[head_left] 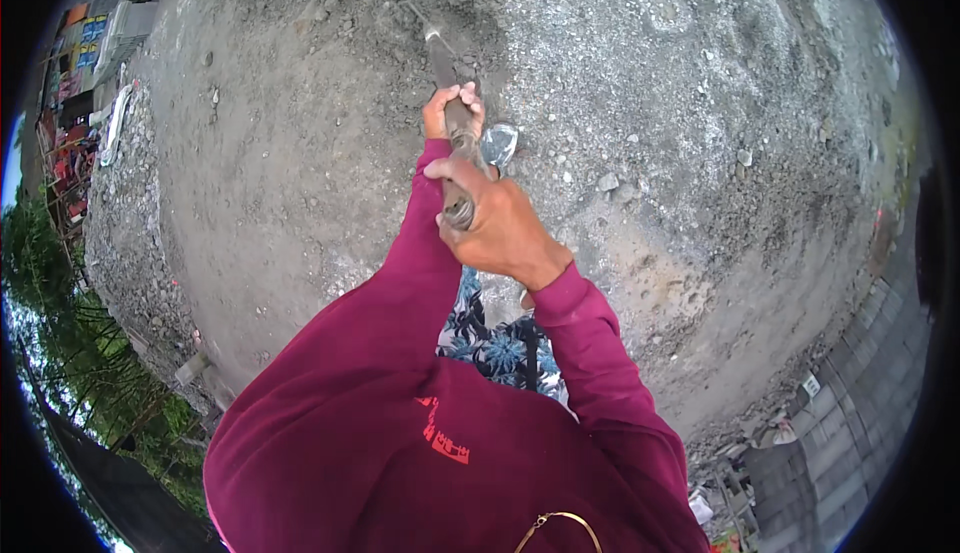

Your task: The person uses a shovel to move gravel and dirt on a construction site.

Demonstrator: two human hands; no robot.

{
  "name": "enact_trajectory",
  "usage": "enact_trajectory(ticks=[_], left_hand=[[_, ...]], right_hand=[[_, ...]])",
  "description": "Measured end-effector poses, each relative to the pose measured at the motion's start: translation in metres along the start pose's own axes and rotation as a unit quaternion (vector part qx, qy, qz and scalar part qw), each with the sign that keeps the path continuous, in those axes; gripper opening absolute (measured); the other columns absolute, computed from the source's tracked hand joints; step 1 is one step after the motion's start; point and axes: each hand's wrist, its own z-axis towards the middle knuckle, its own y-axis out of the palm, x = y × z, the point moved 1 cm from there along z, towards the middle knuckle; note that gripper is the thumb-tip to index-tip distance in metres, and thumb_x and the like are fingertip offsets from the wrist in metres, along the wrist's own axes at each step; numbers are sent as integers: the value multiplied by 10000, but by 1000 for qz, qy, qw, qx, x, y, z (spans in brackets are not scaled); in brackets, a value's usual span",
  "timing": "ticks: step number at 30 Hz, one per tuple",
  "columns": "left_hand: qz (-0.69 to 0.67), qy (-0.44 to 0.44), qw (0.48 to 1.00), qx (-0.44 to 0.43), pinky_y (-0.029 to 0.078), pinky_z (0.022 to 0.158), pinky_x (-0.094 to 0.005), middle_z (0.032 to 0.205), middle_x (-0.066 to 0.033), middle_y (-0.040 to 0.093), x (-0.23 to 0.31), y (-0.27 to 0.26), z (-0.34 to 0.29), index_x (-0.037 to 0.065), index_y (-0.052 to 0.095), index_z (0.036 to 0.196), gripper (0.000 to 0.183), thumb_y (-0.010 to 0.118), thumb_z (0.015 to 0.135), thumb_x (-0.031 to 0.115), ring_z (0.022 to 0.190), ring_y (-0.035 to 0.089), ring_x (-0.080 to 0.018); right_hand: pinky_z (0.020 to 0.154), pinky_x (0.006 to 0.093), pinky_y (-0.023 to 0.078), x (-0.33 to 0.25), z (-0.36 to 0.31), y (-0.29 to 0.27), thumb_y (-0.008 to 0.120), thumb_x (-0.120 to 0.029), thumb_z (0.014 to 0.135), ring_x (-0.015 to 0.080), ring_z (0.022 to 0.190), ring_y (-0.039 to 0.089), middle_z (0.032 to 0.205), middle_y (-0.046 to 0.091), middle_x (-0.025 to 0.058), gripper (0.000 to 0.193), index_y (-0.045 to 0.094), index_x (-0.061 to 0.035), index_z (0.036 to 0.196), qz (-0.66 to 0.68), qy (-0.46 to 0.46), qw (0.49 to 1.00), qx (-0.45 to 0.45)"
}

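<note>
Both my hands grip a long wooden-handled tool (442,61) that points away from me toward the ground. Farther along the shaft, my left hand (452,111) is closed round it. My right hand (505,228) wraps the near end, its thumb lying across the handle. A pale band rings the shaft's far end, where a thin metal part meets dark, loose soil (470,18). The kind of tool head cannot be made out. Just right of the handle, between the hands, a shiny grey rounded thing (500,143) shows on the ground, partly hidden.
Grey, gravelly ground (640,83) with scattered stones spreads around me. Grey paving blocks (860,383) lie at the lower right. Along the left rim are green plants (90,363), a rubble edge (130,243) and a building with colourful items (85,48).
</note>
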Motion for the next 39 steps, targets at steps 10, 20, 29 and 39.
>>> enact_trajectory(ticks=[10,20,29,39], left_hand=[[-58,-57,994,75,486,530,-335,675,-41,532,-65,-46,-69,3,533,881,217,603,781,181,578,539,-180],[298,-57,910,281,462,402,-375,559,-111,520,-204,-43,-200,-4,519,695,158,564,768,128,426,518,-229],[457,-46,830,316,467,427,-393,610,-156,568,-146,-97,-139,-71,520,686,181,570,745,92,474,575,-254],[418,-8,843,337,457,424,-418,624,-161,581,-68,-116,17,-71,556,822,163,554,698,34,460,581,-286]], right_hand=[[510,321,489,-14,-164,9,663,-110,750,198,534,600,654,611,106,686,377,41,1355,169,112,958,204],[462,322,420,5,-350,-1,504,-166,880,142,414,408,558,394,4,582,316,44,1390,539,184,728,383],[470,324,403,12,-266,31,498,-200,914,135,408,408,539,417,-1,454,444,44,1293,634,206,621,412],[473,309,392,116,-116,39,521,-138,859,122,413,393,525,381,-26,400,528,20,1226,573,243,680,387]])
